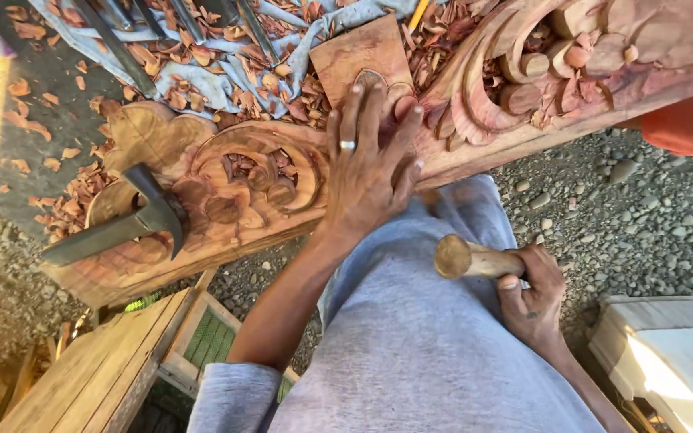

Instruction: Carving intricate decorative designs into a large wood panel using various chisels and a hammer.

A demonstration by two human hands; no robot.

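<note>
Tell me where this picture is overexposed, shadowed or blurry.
Head view: sunlight blows out the pale boxy block at lower right and the left edge; the carved reddish wooden beam and the left hand lie in even shade, sharp; the right hand gripping the round wooden handle looks slightly soft.

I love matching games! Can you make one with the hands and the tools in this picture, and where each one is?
Things:
1. left hand
2. right hand
3. hammer
4. wood chips

Places:
A. scattered over the grey cloth at the top
B. lying on the left end of the carved wooden beam
C. fingers spread flat on the carving in the middle
D. closed around the wooden handle above the lap

Right pairs: 1-C, 2-D, 3-B, 4-A
</note>
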